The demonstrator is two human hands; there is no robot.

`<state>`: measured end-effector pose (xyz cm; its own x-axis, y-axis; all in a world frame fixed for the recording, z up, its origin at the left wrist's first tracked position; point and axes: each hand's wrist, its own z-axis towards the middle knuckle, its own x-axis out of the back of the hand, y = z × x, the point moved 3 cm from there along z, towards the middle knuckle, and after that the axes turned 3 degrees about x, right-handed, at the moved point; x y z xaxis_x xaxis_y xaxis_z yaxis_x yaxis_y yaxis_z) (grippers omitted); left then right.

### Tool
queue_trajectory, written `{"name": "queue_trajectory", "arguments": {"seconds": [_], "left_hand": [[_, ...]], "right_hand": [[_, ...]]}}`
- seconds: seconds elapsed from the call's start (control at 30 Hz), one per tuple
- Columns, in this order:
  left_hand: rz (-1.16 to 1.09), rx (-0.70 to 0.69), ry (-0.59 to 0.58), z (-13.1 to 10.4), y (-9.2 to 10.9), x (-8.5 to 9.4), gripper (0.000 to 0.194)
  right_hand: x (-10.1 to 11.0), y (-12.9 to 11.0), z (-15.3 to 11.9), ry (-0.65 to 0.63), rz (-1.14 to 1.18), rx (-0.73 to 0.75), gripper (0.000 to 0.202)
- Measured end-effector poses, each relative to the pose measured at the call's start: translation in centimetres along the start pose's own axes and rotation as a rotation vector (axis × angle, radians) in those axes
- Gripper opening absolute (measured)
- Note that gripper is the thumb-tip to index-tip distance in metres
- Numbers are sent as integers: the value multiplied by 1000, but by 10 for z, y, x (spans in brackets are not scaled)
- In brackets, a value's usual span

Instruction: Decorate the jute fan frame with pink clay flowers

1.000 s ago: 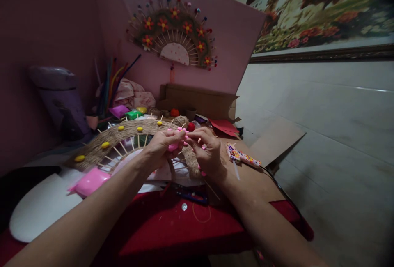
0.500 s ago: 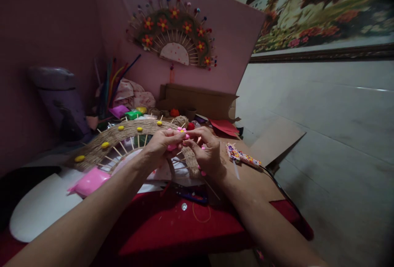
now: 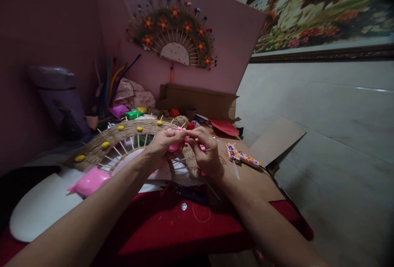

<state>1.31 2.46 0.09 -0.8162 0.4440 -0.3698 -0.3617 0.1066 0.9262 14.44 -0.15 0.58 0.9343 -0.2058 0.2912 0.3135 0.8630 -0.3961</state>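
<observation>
A twine-wrapped fan frame (image 3: 132, 126) with thin wooden sticks lies in front of me, with yellow clay dots (image 3: 105, 145) along its band. Toward its right end is a pink clay flower (image 3: 181, 130) with a yellow centre. My left hand (image 3: 161, 146) is closed in a pinch beside the flower, and a lump of pink clay (image 3: 173, 148) shows under its fingers. My right hand (image 3: 206, 150) has its thumb and forefinger pinched at the flower's right side, on a bit of pink clay partly hidden by the fingers. The fingertips of both hands nearly meet.
A pink clay packet (image 3: 90, 181) lies left of my left forearm. Scissors (image 3: 192, 195) and a small clear disc (image 3: 184, 206) are near the front on red cloth. A flowered glue gun (image 3: 243, 156) rests at right. A finished fan (image 3: 174, 28) hangs behind.
My fingertips have shifted slightly at the pink flower, and the right fingers now cover more of its right side. The fan and the other things stay in place.
</observation>
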Motion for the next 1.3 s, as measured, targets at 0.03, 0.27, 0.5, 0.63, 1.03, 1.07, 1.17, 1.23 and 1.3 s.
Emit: {"name": "queue_trajectory", "arguments": {"seconds": [0.03, 0.27, 0.5, 0.63, 1.03, 1.07, 1.17, 1.23, 1.3], "left_hand": [[-2, 9, 11, 0, 0, 0, 41], [-1, 3, -1, 2, -3, 2, 35], [15, 20, 8, 1, -1, 1, 35], [15, 13, -9, 1, 0, 0, 34], [-204, 116, 22, 0, -1, 8, 20], [-216, 132, 46, -1, -1, 8, 21], [-228, 150, 88, -2, 0, 7, 20], [-229, 143, 103, -3, 0, 7, 19], [-235, 136, 104, -4, 0, 7, 19]], "right_hand": [[0, 0, 0, 10, -8, -1, 14], [-1, 1, -1, 44, -25, -40, 7], [1, 1, 0, 92, -44, -45, 2], [0, 2, 0, 73, -50, -49, 6], [2, -3, -4, 126, -62, -23, 5], [2, -4, -4, 125, -71, -10, 4], [1, -4, -3, 70, -97, 11, 4], [-1, -3, -3, 26, -116, 20, 4], [0, -4, -3, 34, -129, 25, 4]]}}
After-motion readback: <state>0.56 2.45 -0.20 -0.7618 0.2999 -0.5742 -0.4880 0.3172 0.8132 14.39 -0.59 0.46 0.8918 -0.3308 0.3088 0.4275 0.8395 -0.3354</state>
